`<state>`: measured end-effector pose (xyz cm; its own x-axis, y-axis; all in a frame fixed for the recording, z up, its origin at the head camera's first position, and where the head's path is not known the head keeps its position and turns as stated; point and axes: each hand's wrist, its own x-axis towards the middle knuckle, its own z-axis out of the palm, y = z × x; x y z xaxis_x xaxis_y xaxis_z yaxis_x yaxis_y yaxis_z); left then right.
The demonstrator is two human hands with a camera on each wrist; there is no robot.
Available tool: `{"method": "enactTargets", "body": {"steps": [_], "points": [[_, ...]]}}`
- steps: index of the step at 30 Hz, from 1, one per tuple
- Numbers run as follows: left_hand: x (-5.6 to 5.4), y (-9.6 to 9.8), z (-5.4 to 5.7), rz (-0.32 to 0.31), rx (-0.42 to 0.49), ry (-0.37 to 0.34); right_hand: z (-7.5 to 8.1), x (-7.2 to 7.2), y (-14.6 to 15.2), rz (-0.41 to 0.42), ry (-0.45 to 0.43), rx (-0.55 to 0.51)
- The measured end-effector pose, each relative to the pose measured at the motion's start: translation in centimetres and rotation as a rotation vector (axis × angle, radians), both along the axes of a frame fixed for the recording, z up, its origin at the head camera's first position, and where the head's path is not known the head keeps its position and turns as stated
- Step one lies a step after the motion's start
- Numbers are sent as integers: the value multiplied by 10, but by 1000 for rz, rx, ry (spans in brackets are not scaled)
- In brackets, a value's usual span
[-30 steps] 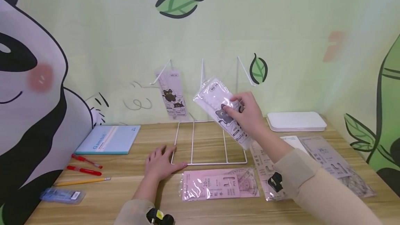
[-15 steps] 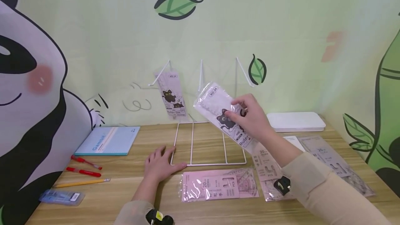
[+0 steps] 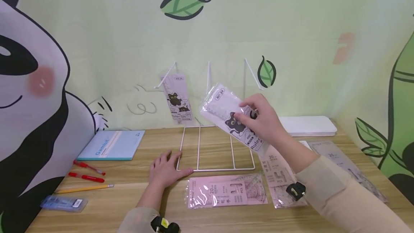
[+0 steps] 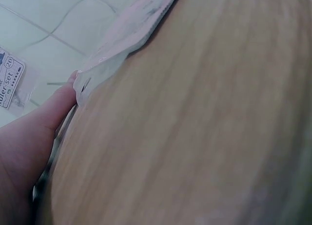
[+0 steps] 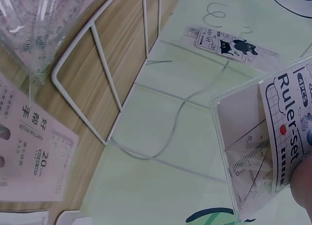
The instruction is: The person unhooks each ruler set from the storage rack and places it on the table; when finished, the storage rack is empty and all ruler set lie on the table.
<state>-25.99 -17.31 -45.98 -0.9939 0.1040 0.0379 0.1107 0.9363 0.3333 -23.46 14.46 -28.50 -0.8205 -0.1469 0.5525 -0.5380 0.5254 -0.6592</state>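
Observation:
My right hand [image 3: 262, 119] pinches a packaged ruler set [image 3: 226, 109] with black cats on its card, thumb on the front face. The packet tilts, its top end toward the upper left, just in front of the middle hook [image 3: 208, 78] of a white wire display rack [image 3: 216, 170]; the two are apart. In the right wrist view, clear rulers show through the packet's sleeve [image 5: 251, 161]. My left hand [image 3: 166, 170] lies on the table with spread fingers, touching the rack base's front-left corner. A similar ruler set [image 3: 178, 100] hangs from the left hook [image 3: 166, 74].
A pink ruler packet [image 3: 226, 191] lies before the rack. More ruler packets [image 3: 275, 168] lie on the right, near a white case [image 3: 307, 126]. At left are a blue notebook [image 3: 111, 145], red pens [image 3: 86, 177], a pencil [image 3: 84, 188] and a small blue pack [image 3: 64, 203].
My right hand has shifted slightly right and down with the ruler set, which leans over more. The left hand stays in place on the rack's corner.

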Motion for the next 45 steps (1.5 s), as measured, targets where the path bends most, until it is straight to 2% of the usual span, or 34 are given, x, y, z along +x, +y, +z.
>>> {"method": "enactTargets", "body": {"steps": [5,12,20,36,45], "points": [[2,-1,0,0,5,1,-4,4,8,1,-38,49],[2,-2,-2,0,1,8,-16,6,37,-8,-178,132],[3,-4,-2,3,3,8,-29,12,70,-13,-255,292],[1,-6,-3,6,7,5,-55,43,154,90,-331,468],[-3,-5,-6,-8,0,8,-69,67,201,53,-402,581]]}}
